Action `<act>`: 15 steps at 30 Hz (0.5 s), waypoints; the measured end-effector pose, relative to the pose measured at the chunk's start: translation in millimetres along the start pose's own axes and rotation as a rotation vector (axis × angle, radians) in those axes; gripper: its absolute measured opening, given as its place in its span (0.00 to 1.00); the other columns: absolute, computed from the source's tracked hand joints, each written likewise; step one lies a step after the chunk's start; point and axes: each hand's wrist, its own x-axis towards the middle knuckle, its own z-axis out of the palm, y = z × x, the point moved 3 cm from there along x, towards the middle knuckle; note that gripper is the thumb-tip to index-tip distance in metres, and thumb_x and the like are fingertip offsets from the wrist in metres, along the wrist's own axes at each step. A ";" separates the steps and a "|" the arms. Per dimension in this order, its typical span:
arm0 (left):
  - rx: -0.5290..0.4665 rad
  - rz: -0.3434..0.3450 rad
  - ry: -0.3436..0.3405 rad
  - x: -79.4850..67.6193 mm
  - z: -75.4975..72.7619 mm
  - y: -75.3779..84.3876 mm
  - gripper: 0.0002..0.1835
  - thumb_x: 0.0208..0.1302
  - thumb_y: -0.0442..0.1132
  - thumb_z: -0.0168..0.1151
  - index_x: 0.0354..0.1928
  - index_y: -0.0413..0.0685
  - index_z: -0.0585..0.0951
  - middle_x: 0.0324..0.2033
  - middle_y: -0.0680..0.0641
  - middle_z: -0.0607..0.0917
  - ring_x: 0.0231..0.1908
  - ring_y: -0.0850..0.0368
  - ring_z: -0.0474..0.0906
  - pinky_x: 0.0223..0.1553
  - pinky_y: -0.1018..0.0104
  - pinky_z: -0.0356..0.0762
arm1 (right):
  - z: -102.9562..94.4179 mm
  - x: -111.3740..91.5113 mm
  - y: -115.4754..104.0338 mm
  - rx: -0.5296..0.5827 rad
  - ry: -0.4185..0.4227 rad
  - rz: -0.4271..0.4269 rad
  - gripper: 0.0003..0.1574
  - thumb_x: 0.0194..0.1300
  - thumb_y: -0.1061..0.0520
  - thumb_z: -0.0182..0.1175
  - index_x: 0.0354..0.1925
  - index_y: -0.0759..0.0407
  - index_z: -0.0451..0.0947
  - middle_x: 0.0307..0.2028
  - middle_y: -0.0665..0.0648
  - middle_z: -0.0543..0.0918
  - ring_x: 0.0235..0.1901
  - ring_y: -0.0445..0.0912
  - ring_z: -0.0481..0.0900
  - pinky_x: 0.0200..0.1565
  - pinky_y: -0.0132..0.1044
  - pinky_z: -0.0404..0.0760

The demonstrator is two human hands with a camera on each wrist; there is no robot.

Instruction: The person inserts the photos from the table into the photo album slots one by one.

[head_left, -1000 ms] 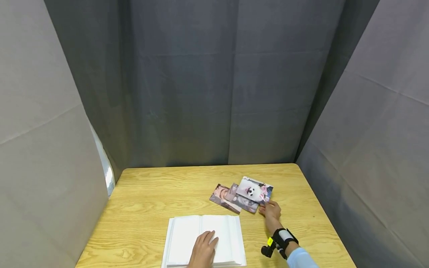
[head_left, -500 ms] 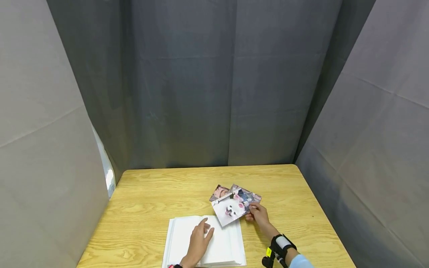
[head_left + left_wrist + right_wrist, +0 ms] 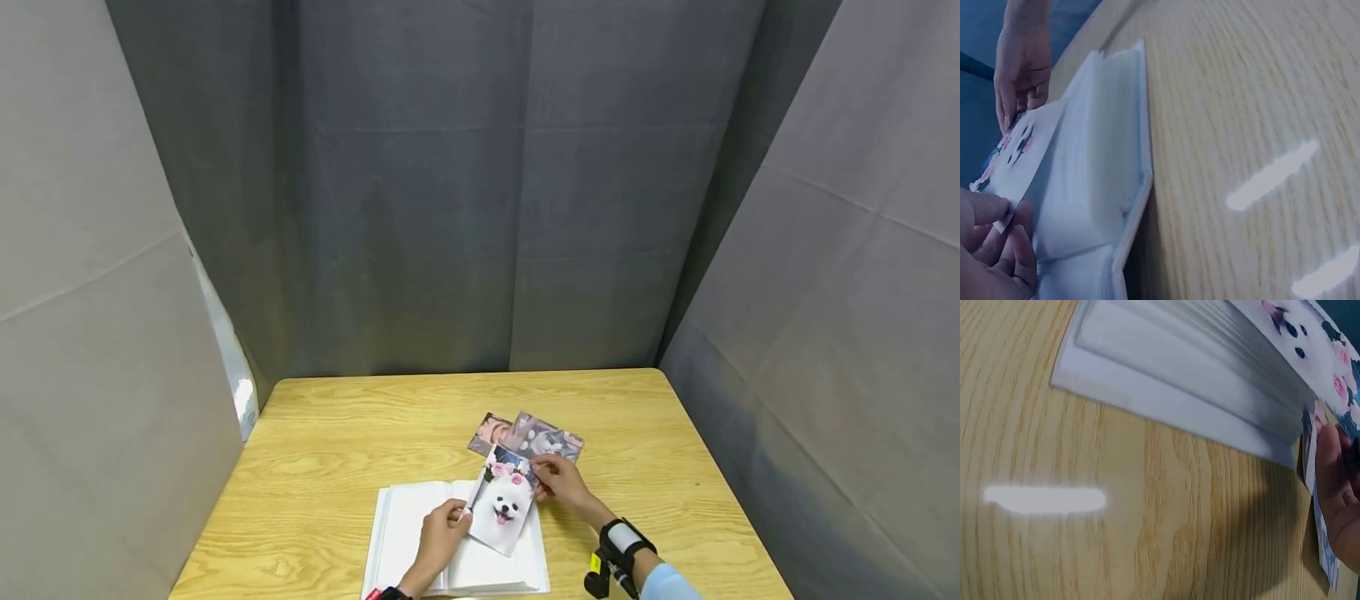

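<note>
A photo of a white dog with pink flowers (image 3: 501,507) is held between both hands above the right page of an open white photo album (image 3: 408,533). My left hand (image 3: 441,537) pinches its left edge between thumb and fingers; the left wrist view shows this pinch at the photo's corner (image 3: 1022,169). At the upper right edge, my right hand (image 3: 561,482) grips the photo by its flowered end. In the right wrist view the dog photo (image 3: 1310,344) slants over the album's page edges (image 3: 1197,369).
Behind the album lie two more photos, one of a grey animal (image 3: 547,437) and one with a pinkish face (image 3: 492,431), overlapping each other. The wooden table (image 3: 337,450) is bounded by grey curtains (image 3: 420,250) at the back and pale cloth panels on both sides.
My right hand has drawn the dog photo off the other photos toward the album, turning it upright. My left hand has lifted from the page and taken hold of the photo's left edge.
</note>
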 end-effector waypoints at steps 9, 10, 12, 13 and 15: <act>-0.146 -0.064 0.079 7.3 -4.2 7.2 0.12 0.61 0.31 0.68 0.43 0.29 0.81 0.31 0.39 0.87 0.31 0.48 0.86 0.33 0.67 0.83 | 22.3 6.0 -1.5 0.040 0.053 0.070 0.16 0.69 0.61 0.62 0.42 0.75 0.70 0.25 0.54 0.83 0.23 0.46 0.82 0.34 0.49 0.86; -0.153 -0.073 0.081 7.8 -3.9 7.9 0.12 0.60 0.31 0.68 0.43 0.29 0.81 0.31 0.40 0.87 0.31 0.49 0.86 0.33 0.68 0.82 | 24.2 6.8 -2.3 0.024 0.039 0.064 0.14 0.69 0.61 0.62 0.39 0.72 0.71 0.24 0.52 0.81 0.23 0.45 0.81 0.34 0.47 0.86; -0.186 -0.094 0.063 8.2 -1.7 8.0 0.12 0.59 0.29 0.68 0.44 0.28 0.81 0.30 0.39 0.87 0.30 0.49 0.86 0.32 0.68 0.83 | 26.5 8.4 -5.2 -0.003 0.027 0.031 0.12 0.69 0.61 0.62 0.35 0.71 0.71 0.23 0.51 0.79 0.23 0.44 0.79 0.32 0.45 0.85; -0.213 -0.106 0.049 8.3 -0.5 8.1 0.13 0.59 0.28 0.68 0.44 0.27 0.80 0.30 0.39 0.87 0.29 0.48 0.86 0.31 0.68 0.83 | 26.7 9.9 -6.3 -0.002 0.022 0.004 0.12 0.69 0.62 0.61 0.35 0.71 0.72 0.23 0.51 0.78 0.23 0.44 0.78 0.31 0.44 0.85; -0.268 -0.130 0.025 8.3 1.5 8.5 0.13 0.57 0.25 0.67 0.44 0.25 0.79 0.29 0.38 0.87 0.28 0.47 0.86 0.30 0.67 0.84 | 27.1 12.7 -10.1 0.002 0.016 -0.027 0.12 0.70 0.60 0.60 0.37 0.71 0.73 0.23 0.51 0.76 0.24 0.44 0.75 0.31 0.42 0.83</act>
